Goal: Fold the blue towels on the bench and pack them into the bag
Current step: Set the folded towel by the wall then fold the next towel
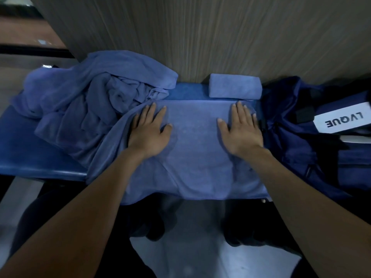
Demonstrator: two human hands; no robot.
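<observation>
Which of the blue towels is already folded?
The small folded towel against the wall; the spread towel lies flat and the heap is crumpled.

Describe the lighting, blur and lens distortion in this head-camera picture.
Head view: dim, bluish light; soft glare on the glossy floor; wood-grain wall panel smeared by blur; blue padded bench edge bowed by the wide lens; both flat hands, left hand and right hand, fairly sharp.
</observation>
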